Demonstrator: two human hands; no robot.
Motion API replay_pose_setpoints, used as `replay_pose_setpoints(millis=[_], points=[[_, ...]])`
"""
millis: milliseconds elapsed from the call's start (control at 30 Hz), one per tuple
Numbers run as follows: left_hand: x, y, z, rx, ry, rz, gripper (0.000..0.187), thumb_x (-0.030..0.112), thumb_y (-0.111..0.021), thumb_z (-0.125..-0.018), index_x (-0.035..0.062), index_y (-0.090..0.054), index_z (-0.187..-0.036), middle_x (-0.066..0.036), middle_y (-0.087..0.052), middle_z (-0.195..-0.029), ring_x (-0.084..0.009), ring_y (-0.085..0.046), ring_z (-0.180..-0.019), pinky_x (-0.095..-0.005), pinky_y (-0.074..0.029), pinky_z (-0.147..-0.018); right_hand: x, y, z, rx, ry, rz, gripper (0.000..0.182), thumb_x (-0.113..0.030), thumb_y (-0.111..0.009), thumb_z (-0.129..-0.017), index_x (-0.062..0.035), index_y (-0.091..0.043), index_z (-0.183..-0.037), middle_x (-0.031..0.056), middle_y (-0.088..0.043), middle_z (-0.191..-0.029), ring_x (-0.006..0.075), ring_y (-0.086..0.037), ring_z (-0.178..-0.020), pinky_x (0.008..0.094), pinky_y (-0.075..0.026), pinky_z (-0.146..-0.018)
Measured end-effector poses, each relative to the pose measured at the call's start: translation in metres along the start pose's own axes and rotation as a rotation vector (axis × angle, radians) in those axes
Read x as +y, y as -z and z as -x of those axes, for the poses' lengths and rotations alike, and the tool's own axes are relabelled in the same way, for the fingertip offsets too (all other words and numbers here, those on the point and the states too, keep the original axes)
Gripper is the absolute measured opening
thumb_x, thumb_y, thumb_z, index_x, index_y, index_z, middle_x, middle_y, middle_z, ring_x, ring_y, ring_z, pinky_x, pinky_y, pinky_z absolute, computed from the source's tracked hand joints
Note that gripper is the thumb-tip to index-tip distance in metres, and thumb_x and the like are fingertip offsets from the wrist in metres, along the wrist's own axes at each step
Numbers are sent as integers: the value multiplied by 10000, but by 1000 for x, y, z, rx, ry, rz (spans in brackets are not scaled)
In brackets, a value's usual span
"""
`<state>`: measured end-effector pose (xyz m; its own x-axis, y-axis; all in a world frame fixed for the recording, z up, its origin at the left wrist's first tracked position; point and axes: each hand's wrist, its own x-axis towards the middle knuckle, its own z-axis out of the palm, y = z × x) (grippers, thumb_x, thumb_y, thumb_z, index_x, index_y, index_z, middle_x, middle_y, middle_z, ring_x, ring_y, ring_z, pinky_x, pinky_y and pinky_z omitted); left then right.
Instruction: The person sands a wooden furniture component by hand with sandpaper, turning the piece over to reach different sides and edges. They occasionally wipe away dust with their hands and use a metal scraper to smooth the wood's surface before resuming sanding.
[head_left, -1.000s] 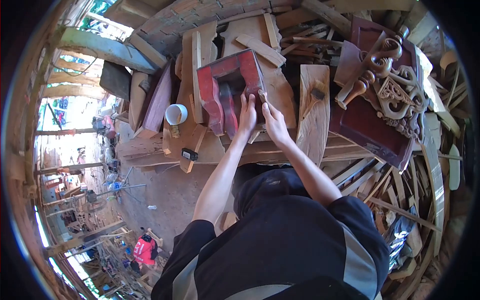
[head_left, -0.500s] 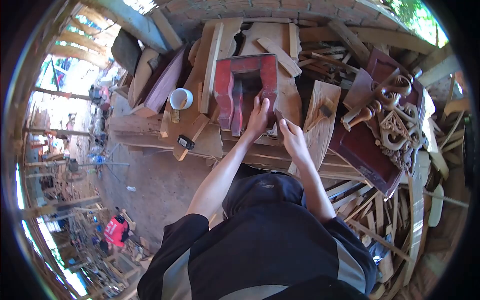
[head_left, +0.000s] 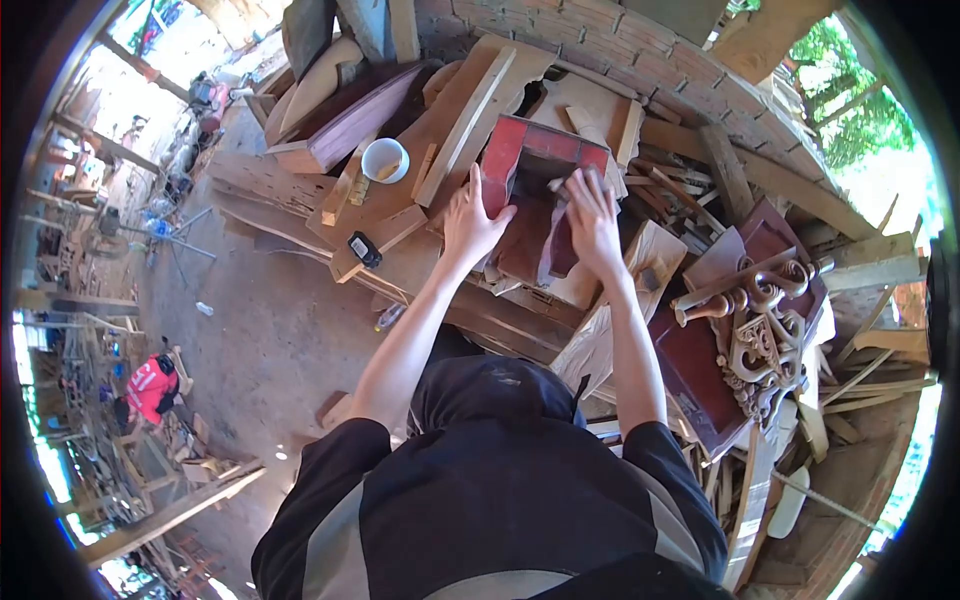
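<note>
Head view, from my remote seat: the red wooden piece (head_left: 502,148) lies on the wood-strewn tabletop (head_left: 265,182), between my two hands and a little beyond the wrists, its open recess facing up towards the camera. Left hand (head_left: 470,228) sits on its left side, thumb well apart from the fingers, the edge of the piece held in the gap; I read that as a steadying hold, keeping the frame from sliding or twisting. Right hand (head_left: 596,225) lies at the opposite leg, fingers bent and close together over it. A small pale bit shows near those fingertips, but I cannot tell whether it is pinched or merely behind them. With a hand at each side, the piece seems placed so that both legs are within easy reach. To the left, the white cup (head_left: 386,160) and a small black object (head_left: 364,249) stand apart from the hands, probably kept out of the way yet handy. Carved woodwork (head_left: 757,340) is well off to the right.
</note>
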<state>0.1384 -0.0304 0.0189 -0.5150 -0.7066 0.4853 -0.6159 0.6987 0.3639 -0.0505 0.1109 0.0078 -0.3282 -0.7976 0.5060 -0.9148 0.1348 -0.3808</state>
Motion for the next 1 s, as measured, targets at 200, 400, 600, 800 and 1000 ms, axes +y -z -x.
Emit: replay_pose_setpoints(millis=[200, 400, 600, 800, 1000], points=[[-4, 21, -2, -534, 521, 645, 937, 325, -777, -782, 15, -307, -1531, -283, -687, -1164, -406, -698, -1048, -470, -552, -937, -2, -16, -17, -58, 99, 95, 418, -204, -543, -1000, -33, -582, -1379, 156, -489, -1522, 325, -367, -1475, 558, -274, -1187], [-4, 0, 6, -380, 554, 745, 810, 351, -804, -750, 48, -486, -1431, -244, -720, -1120, -396, -698, -1070, -446, -543, -950, 31, -30, -54, -40, -152, 273, 449, -220, -495, -1013, -24, -542, -1414, 167, -459, -1542, 367, -356, -1471, 576, -258, -1189], [-18, -12, 17, -338, 565, 789, 780, 389, -815, -724, 64, -534, -1376, -221, -703, -1198, -383, -676, -1129, -441, -529, -964, -74, -44, -54, -390, 338, -308, 455, -204, -485, -1034, -37, -495, -1457, 171, -417, -1572, 353, -288, -1510, 588, -183, -1223], [-13, -6, 20, -403, 628, 698, 815, 399, -787, -710, 107, -487, -1410, -210, -692, -1215, -400, -658, -1139, -473, -515, -980, -58, -79, -107, -263, 209, -4, 429, -225, -435, -1047, -34, -535, -1418, 128, -441, -1564, 321, -291, -1511, 621, -173, -1214], [-6, -1, 16, -397, 703, 713, 776, 334, -778, -691, 85, -555, -1392, -197, -699, -1220, -343, -663, -1161, -423, -515, -1000, -76, -50, -116, -540, 465, -128, 372, -203, -493, -1016, -50, -604, -1336, 135, -539, -1460, 317, -352, -1470, 511, -214, -1224]])
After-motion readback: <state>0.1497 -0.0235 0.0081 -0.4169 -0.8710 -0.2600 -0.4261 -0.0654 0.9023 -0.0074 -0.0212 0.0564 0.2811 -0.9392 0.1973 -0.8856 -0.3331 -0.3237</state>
